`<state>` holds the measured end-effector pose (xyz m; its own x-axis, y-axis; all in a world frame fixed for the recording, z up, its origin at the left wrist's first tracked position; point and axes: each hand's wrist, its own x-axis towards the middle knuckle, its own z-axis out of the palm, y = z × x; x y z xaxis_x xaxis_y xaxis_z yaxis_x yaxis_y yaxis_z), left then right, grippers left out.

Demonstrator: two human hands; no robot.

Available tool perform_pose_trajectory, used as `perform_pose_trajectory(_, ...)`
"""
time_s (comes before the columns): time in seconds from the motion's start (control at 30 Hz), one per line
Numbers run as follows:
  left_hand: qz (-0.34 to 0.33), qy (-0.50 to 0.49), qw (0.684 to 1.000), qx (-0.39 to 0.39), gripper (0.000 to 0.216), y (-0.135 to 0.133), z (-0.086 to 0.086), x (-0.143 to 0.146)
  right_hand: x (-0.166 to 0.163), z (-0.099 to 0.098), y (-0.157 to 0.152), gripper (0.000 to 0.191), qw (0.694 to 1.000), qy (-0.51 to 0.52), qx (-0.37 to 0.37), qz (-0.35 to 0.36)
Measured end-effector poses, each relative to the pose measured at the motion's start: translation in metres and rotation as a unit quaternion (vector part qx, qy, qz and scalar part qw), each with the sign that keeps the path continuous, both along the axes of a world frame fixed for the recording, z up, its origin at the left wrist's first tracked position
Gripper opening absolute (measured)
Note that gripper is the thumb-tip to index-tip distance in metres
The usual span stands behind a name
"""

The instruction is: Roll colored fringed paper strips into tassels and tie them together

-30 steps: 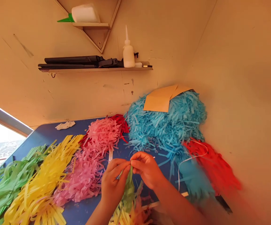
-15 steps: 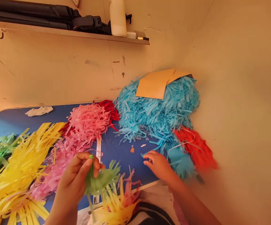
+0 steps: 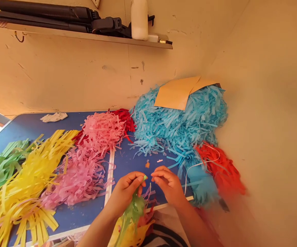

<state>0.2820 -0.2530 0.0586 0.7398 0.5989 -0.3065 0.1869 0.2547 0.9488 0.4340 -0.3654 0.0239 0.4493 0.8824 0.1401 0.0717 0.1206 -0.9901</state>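
My left hand [image 3: 131,187] pinches the twisted top of a green tissue-paper tassel [image 3: 135,209], whose strips hang down toward my lap. Just to the right, my right hand [image 3: 168,185] has its thumb and fingertips closed together, a small gap away from the tassel's top. Whatever those fingertips hold, if anything, is too small to make out. Below the hands, yellow fringed paper [image 3: 130,233] lies on my lap, with some pink strips beside it.
Across the blue table [image 3: 71,219] lie green strips [image 3: 7,168], yellow fringe [image 3: 32,178], pink fringe [image 3: 102,132], a big light-blue heap [image 3: 163,127] under orange-yellow card [image 3: 176,92], and red fringe [image 3: 222,168] with white cord [image 3: 189,168]. A shelf [image 3: 86,35] holds a white bottle [image 3: 139,20].
My left hand has brought the green tassel rightward, close to my right hand. The right hand's fingertips have drawn together facing it. The view has shifted slightly left.
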Motion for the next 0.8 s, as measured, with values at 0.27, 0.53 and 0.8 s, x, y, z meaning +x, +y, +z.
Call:
perform_pose_trajectory(0.27,0.027,0.050,0.980,0.192,0.028,-0.009,0.003,0.000,-0.023,-0.004,0.007,0.013,0.994,0.098,-0.003,-0.051)
perform_pose_trajectory(0.53,-0.014,0.044,0.895,0.443,0.020,-0.008,0.002,-0.003,-0.021,0.000,0.004,0.009,0.992,0.108,-0.019,-0.067)
perform_pose_trajectory(0.8,-0.037,0.050,0.875,0.480,0.024,-0.011,0.004,-0.003,-0.020,0.000,-0.002,0.006,0.996,0.038,-0.032,-0.070)
